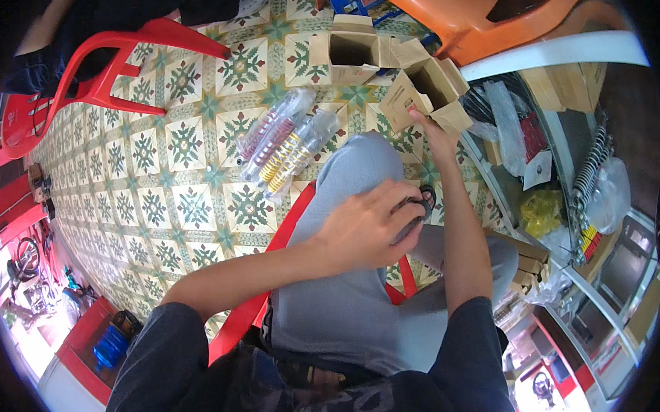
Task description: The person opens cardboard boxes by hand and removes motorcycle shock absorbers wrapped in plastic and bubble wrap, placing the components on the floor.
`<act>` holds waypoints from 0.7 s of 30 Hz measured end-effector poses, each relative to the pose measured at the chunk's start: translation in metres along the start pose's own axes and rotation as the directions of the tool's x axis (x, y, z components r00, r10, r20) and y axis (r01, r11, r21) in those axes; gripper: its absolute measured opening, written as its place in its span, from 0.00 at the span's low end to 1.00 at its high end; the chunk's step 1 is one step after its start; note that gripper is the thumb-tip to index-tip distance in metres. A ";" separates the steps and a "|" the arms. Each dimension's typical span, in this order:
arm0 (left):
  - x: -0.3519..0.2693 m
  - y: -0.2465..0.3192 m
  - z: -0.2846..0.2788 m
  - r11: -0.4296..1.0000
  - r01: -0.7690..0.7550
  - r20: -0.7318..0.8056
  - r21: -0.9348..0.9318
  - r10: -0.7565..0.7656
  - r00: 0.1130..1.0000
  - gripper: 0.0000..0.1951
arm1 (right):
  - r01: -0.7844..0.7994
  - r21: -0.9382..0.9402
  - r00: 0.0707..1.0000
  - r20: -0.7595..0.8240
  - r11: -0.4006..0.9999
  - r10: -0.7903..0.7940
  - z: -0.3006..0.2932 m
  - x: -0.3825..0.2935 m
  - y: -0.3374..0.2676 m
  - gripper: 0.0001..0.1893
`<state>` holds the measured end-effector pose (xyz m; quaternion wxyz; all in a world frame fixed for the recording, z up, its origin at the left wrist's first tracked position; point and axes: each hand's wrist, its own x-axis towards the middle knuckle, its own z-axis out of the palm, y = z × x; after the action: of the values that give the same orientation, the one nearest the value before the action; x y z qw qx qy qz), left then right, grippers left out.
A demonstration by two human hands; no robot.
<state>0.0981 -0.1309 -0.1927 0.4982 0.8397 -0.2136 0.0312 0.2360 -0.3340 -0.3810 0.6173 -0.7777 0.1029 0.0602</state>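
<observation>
Over my raised knee, my left hand (376, 224) has its fingers curled around a small dark object (408, 219), mostly hidden by the fingers. My right hand (441, 136) grips the lower side of an open cardboard box (403, 104), its thumb on the printed face. The flaps of that box stand apart and its inside is dark. A second open cardboard box (353, 74) stands on the floor just left of it. Beyond my knee, plastic-wrapped shock absorbers lie side by side on the tiles: red-spring ones (275, 137) and yellow-spring ones (299, 155).
A red plastic chair (112, 80) stands at upper left, with a person in dark clothes (134, 4) beside it. An orange plastic chair (470, 24) is at upper right. On the right, a metal-framed case (486, 163) holds wrapped parts and a coil-spring shock absorber (590, 162).
</observation>
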 end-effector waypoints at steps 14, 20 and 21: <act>0.005 -0.001 -0.001 0.996 0.067 0.022 -0.050 -0.066 0.998 0.09 | 0.110 0.010 0.975 -0.193 0.994 -0.106 0.026 0.025 0.045 0.33; 0.006 0.002 -0.002 0.997 0.048 0.058 -0.055 -0.045 0.997 0.10 | 0.065 0.071 0.988 -0.144 0.995 -0.054 0.024 0.009 0.054 0.33; 0.006 0.002 -0.002 0.997 0.059 0.053 -0.049 -0.056 0.997 0.11 | 0.075 0.047 0.987 -0.149 0.996 -0.067 0.026 0.010 0.055 0.32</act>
<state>0.1029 -0.1319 -0.1883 0.5143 0.8332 -0.2030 -0.0101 0.2334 -0.3221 -0.4416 0.6301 -0.7666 0.1218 -0.0221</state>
